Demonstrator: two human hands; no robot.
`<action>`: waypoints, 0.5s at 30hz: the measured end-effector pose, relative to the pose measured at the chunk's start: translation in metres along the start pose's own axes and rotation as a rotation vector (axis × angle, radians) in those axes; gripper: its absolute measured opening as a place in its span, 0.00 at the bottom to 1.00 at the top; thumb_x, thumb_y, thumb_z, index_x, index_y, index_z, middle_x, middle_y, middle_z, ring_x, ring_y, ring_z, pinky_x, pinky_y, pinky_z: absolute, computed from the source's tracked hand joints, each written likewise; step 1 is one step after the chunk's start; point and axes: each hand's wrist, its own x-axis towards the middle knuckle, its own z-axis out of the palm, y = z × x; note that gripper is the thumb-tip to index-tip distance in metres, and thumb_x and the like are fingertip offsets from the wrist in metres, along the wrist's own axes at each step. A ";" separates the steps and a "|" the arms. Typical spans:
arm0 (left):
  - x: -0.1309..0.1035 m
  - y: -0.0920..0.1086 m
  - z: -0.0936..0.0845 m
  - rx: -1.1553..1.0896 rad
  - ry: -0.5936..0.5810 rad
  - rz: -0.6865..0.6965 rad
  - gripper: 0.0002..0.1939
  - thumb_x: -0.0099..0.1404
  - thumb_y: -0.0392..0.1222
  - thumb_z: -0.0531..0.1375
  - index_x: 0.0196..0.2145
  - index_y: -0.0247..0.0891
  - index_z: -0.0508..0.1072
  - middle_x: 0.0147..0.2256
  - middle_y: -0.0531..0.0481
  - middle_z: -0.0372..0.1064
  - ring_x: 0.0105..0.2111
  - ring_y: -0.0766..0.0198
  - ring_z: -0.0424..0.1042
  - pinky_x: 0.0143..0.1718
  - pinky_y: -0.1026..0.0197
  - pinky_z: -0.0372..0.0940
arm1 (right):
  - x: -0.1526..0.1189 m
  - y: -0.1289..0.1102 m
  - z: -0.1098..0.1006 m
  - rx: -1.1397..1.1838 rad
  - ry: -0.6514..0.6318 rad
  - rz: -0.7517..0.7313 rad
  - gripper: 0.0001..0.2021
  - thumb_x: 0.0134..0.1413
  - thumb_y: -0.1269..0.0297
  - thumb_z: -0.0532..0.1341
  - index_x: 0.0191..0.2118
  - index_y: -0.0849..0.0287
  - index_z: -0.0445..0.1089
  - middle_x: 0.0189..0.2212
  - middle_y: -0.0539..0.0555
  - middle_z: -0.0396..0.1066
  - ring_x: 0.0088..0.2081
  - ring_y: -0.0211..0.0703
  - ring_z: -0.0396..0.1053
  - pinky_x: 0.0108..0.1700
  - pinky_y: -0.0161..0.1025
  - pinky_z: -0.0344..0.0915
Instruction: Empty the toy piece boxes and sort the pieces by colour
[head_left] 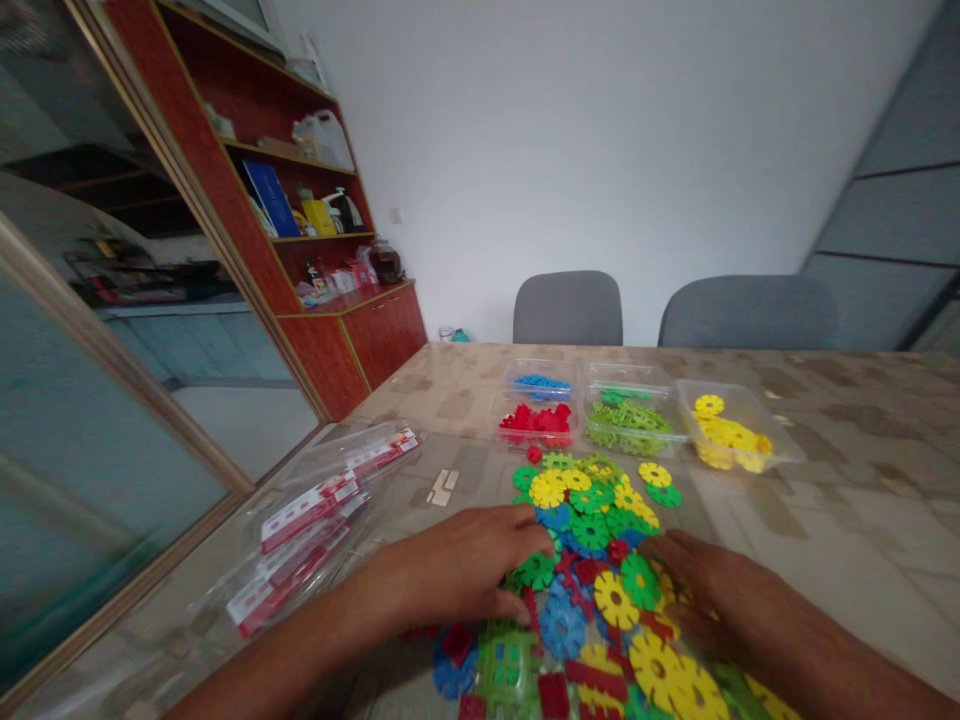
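Note:
A pile of plastic pieces covers the near middle of the table, with yellow discs (616, 600), green discs (590, 531), a blue disc (562, 622) and red pieces (554, 694). My left hand (480, 560) rests at the pile's left side, fingers apart over the pieces, holding nothing that I can see. On the right side, my right hand (701, 580) touches the pile, its fingers partly hidden and blurred. Behind the pile stand clear boxes of red pieces (536, 424), light green pieces (628, 420), yellow pieces (731, 438) and blue pieces (543, 384).
Clear plastic bags with red-and-white labels (309, 510) lie on the table (840, 500) at the left. Two grey chairs (568, 308) stand at the far edge. A red-brown shelf unit (375, 330) is at the back left.

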 end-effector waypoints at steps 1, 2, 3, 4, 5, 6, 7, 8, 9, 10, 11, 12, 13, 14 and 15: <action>0.004 0.000 0.003 -0.006 0.018 0.008 0.22 0.59 0.46 0.69 0.49 0.44 0.68 0.51 0.47 0.65 0.50 0.53 0.67 0.51 0.57 0.61 | 0.001 -0.003 -0.004 -0.001 -0.005 0.003 0.18 0.48 0.70 0.59 0.46 0.52 0.72 0.43 0.59 0.75 0.38 0.54 0.76 0.38 0.44 0.71; 0.007 -0.001 0.006 -0.008 0.036 0.005 0.22 0.60 0.45 0.68 0.50 0.45 0.67 0.52 0.47 0.64 0.51 0.52 0.66 0.51 0.57 0.61 | 0.001 -0.007 -0.007 -0.008 -0.016 0.007 0.17 0.49 0.70 0.59 0.46 0.52 0.72 0.44 0.59 0.75 0.39 0.54 0.76 0.38 0.44 0.71; 0.010 -0.003 0.009 -0.007 0.053 -0.007 0.22 0.61 0.45 0.68 0.51 0.45 0.67 0.53 0.47 0.64 0.51 0.52 0.66 0.51 0.57 0.61 | 0.001 -0.009 -0.010 -0.014 -0.032 0.008 0.17 0.50 0.71 0.58 0.46 0.52 0.72 0.44 0.59 0.75 0.39 0.54 0.76 0.38 0.45 0.72; 0.013 -0.005 0.012 -0.003 0.065 -0.022 0.23 0.61 0.45 0.68 0.52 0.46 0.67 0.53 0.46 0.63 0.51 0.52 0.66 0.51 0.56 0.61 | 0.000 -0.011 -0.013 -0.014 -0.041 0.006 0.16 0.51 0.71 0.58 0.46 0.52 0.71 0.45 0.59 0.75 0.40 0.55 0.76 0.39 0.46 0.72; 0.015 -0.007 0.015 0.001 0.072 -0.036 0.24 0.61 0.45 0.68 0.53 0.46 0.66 0.53 0.46 0.63 0.51 0.51 0.66 0.51 0.56 0.61 | -0.001 -0.013 -0.014 -0.009 -0.048 -0.002 0.16 0.52 0.71 0.58 0.47 0.53 0.71 0.46 0.60 0.74 0.41 0.55 0.76 0.40 0.47 0.72; 0.016 -0.009 0.018 0.006 0.075 -0.046 0.25 0.60 0.46 0.68 0.53 0.46 0.66 0.53 0.46 0.63 0.51 0.51 0.66 0.50 0.56 0.61 | -0.002 -0.013 -0.015 -0.001 -0.055 -0.012 0.16 0.53 0.70 0.58 0.48 0.53 0.71 0.48 0.61 0.73 0.42 0.55 0.75 0.41 0.48 0.72; 0.017 -0.011 0.020 0.013 0.075 -0.050 0.25 0.59 0.48 0.68 0.52 0.46 0.67 0.52 0.46 0.63 0.50 0.51 0.66 0.50 0.56 0.62 | -0.003 -0.014 -0.015 0.008 -0.059 -0.021 0.15 0.54 0.68 0.59 0.49 0.53 0.70 0.49 0.61 0.73 0.44 0.55 0.75 0.42 0.48 0.72; 0.018 -0.012 0.022 0.020 0.072 -0.047 0.24 0.59 0.49 0.69 0.50 0.45 0.68 0.51 0.46 0.64 0.49 0.51 0.67 0.48 0.56 0.62 | -0.005 -0.013 -0.013 0.013 -0.061 -0.025 0.16 0.54 0.66 0.61 0.49 0.53 0.70 0.50 0.61 0.72 0.45 0.56 0.74 0.43 0.48 0.72; 0.018 -0.014 0.024 0.027 0.066 -0.040 0.23 0.58 0.50 0.69 0.48 0.44 0.69 0.49 0.46 0.64 0.47 0.52 0.67 0.47 0.57 0.63 | -0.006 -0.012 -0.012 0.014 -0.061 -0.022 0.16 0.53 0.65 0.62 0.49 0.53 0.70 0.50 0.61 0.72 0.45 0.56 0.74 0.44 0.48 0.72; 0.018 -0.015 0.024 0.034 0.061 -0.031 0.21 0.58 0.51 0.69 0.46 0.43 0.70 0.47 0.47 0.65 0.46 0.53 0.68 0.45 0.58 0.63 | -0.007 -0.011 -0.010 0.009 -0.059 -0.013 0.17 0.52 0.64 0.64 0.49 0.54 0.70 0.49 0.62 0.73 0.45 0.57 0.74 0.44 0.49 0.72; 0.018 -0.015 0.025 0.038 0.062 -0.020 0.20 0.59 0.52 0.68 0.45 0.42 0.70 0.46 0.47 0.65 0.44 0.54 0.68 0.44 0.59 0.63 | -0.007 -0.010 -0.009 0.003 -0.057 -0.005 0.17 0.51 0.64 0.64 0.48 0.54 0.71 0.48 0.62 0.74 0.44 0.57 0.74 0.43 0.49 0.72; 0.019 -0.016 0.025 0.039 0.071 -0.011 0.19 0.60 0.53 0.67 0.44 0.41 0.70 0.45 0.48 0.66 0.44 0.54 0.68 0.44 0.59 0.63 | -0.007 -0.009 -0.008 0.000 -0.054 -0.003 0.17 0.50 0.64 0.65 0.48 0.55 0.71 0.46 0.62 0.74 0.44 0.57 0.74 0.43 0.49 0.73; 0.020 -0.016 0.025 0.038 0.087 -0.007 0.18 0.61 0.53 0.66 0.44 0.41 0.70 0.45 0.48 0.66 0.44 0.55 0.68 0.44 0.59 0.63 | -0.007 -0.010 -0.008 -0.001 -0.048 -0.008 0.18 0.50 0.65 0.65 0.48 0.55 0.71 0.46 0.61 0.74 0.44 0.57 0.74 0.43 0.49 0.73; 0.022 -0.016 0.024 0.039 0.108 -0.011 0.17 0.63 0.52 0.64 0.45 0.41 0.70 0.45 0.48 0.66 0.44 0.55 0.68 0.45 0.60 0.63 | -0.006 -0.011 -0.008 0.001 -0.037 -0.017 0.18 0.49 0.66 0.65 0.48 0.54 0.71 0.47 0.61 0.74 0.45 0.57 0.74 0.43 0.49 0.73; 0.023 -0.015 0.024 0.042 0.125 -0.021 0.15 0.65 0.51 0.63 0.45 0.41 0.71 0.45 0.47 0.66 0.44 0.55 0.68 0.45 0.60 0.62 | -0.004 -0.013 -0.010 0.004 -0.025 -0.031 0.17 0.50 0.67 0.65 0.48 0.53 0.72 0.48 0.60 0.73 0.46 0.57 0.73 0.44 0.49 0.72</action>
